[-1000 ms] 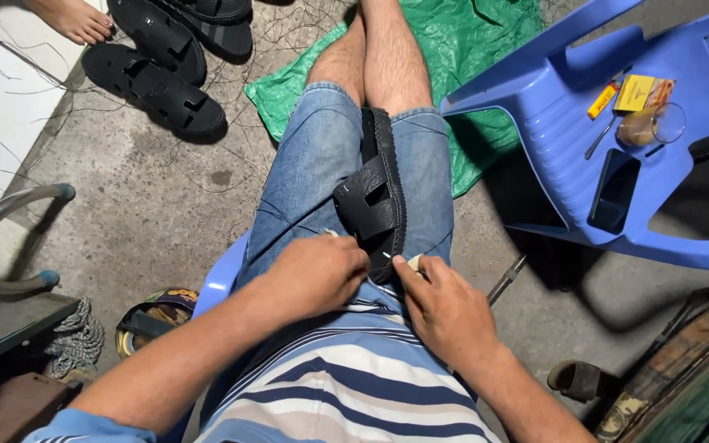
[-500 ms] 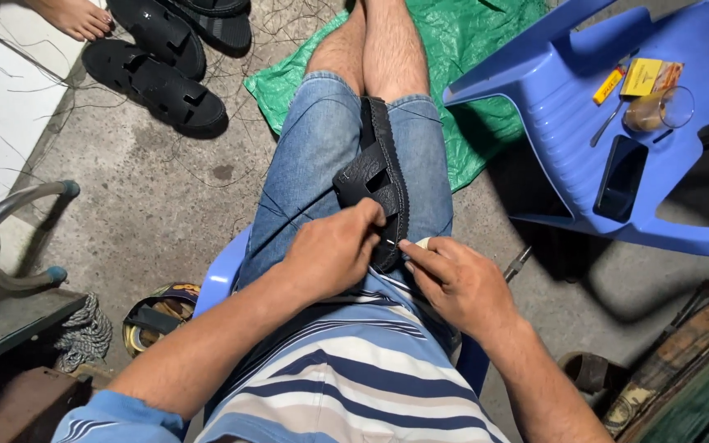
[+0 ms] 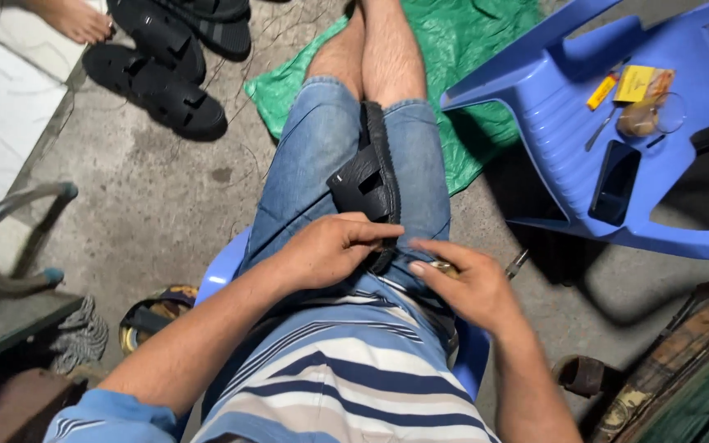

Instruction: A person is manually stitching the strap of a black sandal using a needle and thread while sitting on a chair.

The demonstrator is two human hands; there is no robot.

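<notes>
A black sandal (image 3: 368, 182) stands on its edge between my thighs, on my blue denim shorts (image 3: 309, 168). My left hand (image 3: 331, 248) grips the sandal's near end, fingers curled over its heel. My right hand (image 3: 459, 280) rests beside it on my right thigh, pinching a small metallic thing that I cannot make out. I sit on a blue plastic stool (image 3: 221, 269).
A tipped blue plastic chair (image 3: 584, 139) at the right carries a yellow packet (image 3: 635, 83), a yellow lighter (image 3: 601, 92) and small tools. Black sandals (image 3: 157, 86) lie at top left by another person's bare foot (image 3: 71, 16). A green tarp (image 3: 461, 66) lies under my legs.
My left hand has shifted right along the sandal's near end. My right hand has slid outward onto the thigh. The view has swung a little.
</notes>
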